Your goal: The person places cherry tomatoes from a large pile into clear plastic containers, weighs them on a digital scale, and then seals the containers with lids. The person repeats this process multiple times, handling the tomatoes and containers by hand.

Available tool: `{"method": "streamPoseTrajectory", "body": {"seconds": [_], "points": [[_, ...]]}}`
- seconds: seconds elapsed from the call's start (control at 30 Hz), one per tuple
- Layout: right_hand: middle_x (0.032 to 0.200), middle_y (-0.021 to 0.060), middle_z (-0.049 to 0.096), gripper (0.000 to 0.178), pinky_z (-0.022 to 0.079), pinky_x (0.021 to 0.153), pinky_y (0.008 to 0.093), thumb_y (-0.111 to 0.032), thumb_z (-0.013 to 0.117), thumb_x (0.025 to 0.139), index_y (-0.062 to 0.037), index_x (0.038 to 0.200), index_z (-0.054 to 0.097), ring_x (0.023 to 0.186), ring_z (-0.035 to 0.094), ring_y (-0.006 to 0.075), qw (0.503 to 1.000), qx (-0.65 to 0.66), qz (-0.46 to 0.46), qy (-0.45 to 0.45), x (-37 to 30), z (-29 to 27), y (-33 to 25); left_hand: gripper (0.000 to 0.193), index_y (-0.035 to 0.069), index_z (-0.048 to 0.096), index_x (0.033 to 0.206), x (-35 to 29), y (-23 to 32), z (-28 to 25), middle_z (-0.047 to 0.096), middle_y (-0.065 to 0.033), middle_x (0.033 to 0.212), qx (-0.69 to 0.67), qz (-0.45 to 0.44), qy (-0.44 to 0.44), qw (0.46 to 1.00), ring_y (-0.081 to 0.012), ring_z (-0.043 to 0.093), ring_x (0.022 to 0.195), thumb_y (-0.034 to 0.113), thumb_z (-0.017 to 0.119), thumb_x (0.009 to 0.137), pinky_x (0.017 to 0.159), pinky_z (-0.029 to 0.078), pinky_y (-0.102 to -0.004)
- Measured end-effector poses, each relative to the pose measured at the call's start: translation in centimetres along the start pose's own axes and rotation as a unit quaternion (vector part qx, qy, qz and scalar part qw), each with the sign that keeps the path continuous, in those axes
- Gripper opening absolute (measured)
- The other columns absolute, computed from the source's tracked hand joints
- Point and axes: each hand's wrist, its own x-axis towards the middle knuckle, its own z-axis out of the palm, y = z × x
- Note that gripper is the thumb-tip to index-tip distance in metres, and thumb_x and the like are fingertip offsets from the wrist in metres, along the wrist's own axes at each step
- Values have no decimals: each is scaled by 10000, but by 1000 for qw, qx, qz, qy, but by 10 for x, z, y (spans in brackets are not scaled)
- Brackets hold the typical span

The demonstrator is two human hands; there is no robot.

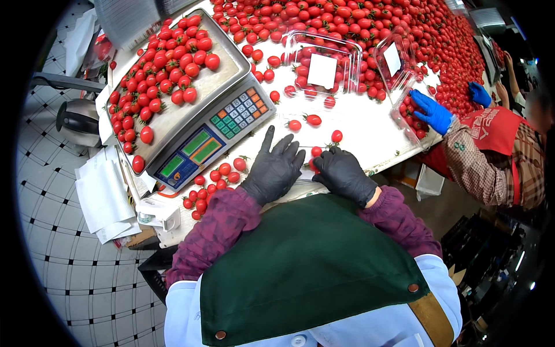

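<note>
My left hand (273,169), in a black glove, lies low over the white table with its fingers spread. A clear plastic edge (304,175) shows between my hands; most of it is hidden. My right hand (345,178), also black-gloved, has its fingers curled in beside a small red tomato (316,151); what they hold, if anything, is hidden. Just beyond my hands lie a few loose tomatoes, one being an oval tomato (313,120). A group of tomatoes (224,169) rests left of my left hand.
A digital scale (199,151) with tomatoes heaped on its tray stands at left. A labelled clear plastic box (352,51) sits before a large tomato pile (428,32). At right, a co-worker's blue-gloved hand (430,111) touches another clear box (399,110). A white holder (165,215) stands near the table edge.
</note>
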Motion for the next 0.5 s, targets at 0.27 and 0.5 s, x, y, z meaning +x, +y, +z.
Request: {"method": "streamPoseTrajectory", "body": {"seconds": [0.27, 0.5], "points": [[763, 87, 552, 354, 440, 593, 383, -330, 734, 655, -101, 856, 554, 719, 555, 259, 995, -46, 81, 34, 16, 20, -1, 281, 85, 551, 1039, 33, -1, 31, 527, -121, 1015, 94, -93, -27, 991, -314, 450, 1156, 171, 533, 772, 1003, 159, -669], [793, 100, 579, 293, 450, 606, 392, -229, 700, 753, -69, 964, 574, 736, 565, 285, 973, 129, 30, 191, 65, -38, 5, 373, 85, 574, 1105, -2, -31, -38, 520, -143, 1168, 60, -100, 169, 979, -302, 462, 1128, 213, 596, 756, 968, 327, -519]]}}
